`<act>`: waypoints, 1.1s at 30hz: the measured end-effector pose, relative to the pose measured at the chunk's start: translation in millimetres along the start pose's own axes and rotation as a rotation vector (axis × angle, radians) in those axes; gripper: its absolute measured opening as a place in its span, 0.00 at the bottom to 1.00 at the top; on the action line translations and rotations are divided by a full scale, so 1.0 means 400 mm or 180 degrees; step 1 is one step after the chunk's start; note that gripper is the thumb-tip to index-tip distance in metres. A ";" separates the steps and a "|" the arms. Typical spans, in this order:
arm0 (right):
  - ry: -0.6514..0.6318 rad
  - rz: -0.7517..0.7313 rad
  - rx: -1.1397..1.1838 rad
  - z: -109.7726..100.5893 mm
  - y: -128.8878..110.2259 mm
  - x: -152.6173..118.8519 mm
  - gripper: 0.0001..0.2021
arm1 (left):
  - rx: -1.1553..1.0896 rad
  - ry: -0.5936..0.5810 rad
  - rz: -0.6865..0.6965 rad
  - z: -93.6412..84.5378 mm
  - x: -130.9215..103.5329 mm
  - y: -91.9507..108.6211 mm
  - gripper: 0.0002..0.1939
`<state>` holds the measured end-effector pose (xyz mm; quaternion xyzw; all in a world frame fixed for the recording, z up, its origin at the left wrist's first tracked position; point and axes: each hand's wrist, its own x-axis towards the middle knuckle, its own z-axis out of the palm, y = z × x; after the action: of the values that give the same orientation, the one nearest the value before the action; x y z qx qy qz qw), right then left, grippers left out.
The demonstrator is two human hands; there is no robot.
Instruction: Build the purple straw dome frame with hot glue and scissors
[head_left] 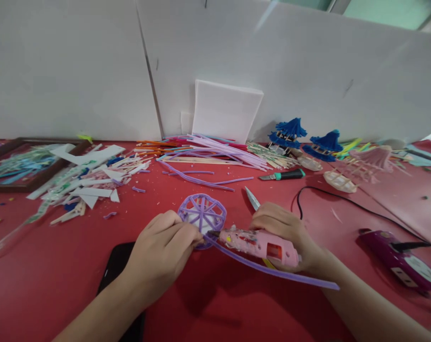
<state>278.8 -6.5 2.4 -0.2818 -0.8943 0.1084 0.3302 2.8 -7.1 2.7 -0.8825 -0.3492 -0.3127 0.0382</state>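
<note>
My left hand (165, 244) is closed on the near left edge of a small round frame (201, 213) made of purple pipe cleaner, with spokes meeting in the middle and white showing beneath. From the frame's near rim a loose length of purple pipe cleaner (272, 270) runs out to the right. In my right hand (285, 228) lies a pink hot glue gun (251, 242), smeared with residue, its dark tip at the rim beside my left fingertips. A pointed metal blade (251, 198), apparently of scissors, sticks out beyond the right hand; its handle is mostly hidden.
Behind lie bundled pipe cleaners (222, 151) and a green-black utility knife (283, 175). Blue-roofed models (288, 135) and a pink-roofed one (374, 159) stand right. A cable (351, 197) meets a magenta device (402, 259). Scraps (94, 183) lie left; a phone (117, 266) is under my left arm.
</note>
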 end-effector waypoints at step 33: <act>0.0196 0.0284 0.0138 -0.003 -0.004 0.000 0.03 | 0.0049 -0.0113 0.0162 -0.001 -0.007 0.000 0.13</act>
<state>278.9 -7.9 3.8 -0.3173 -0.8677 0.1336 0.3585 0.8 -9.1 1.4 -0.8962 -0.3296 -0.2932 0.0468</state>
